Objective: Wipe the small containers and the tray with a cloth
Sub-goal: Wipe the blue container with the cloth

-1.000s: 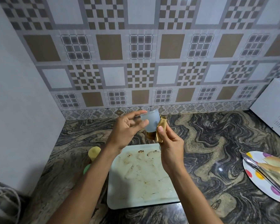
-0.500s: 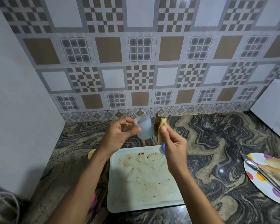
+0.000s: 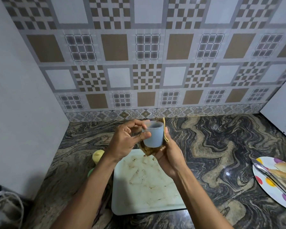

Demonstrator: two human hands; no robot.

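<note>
My left hand (image 3: 125, 141) pinches the rim of a small pale blue container (image 3: 153, 135), held upright above the far edge of the tray. My right hand (image 3: 169, 156) holds a stained yellow cloth (image 3: 148, 150) cupped against the container's right side and underside. The white tray (image 3: 149, 187), smeared with brown marks, lies flat on the counter below my hands. A yellow container (image 3: 97, 156) and a green one (image 3: 90, 171) stand left of the tray, partly hidden by my left forearm.
A dark swirled stone counter (image 3: 213, 146) runs to a tiled wall. A dotted plate (image 3: 271, 184) with tongs and bread sits at the right edge. A white appliance (image 3: 281, 109) stands at the back right. A grey wall closes the left side.
The container and cloth were apart half a second ago. Now my right hand has brought the cloth under and around the container, which has turned upright with its opening facing up.
</note>
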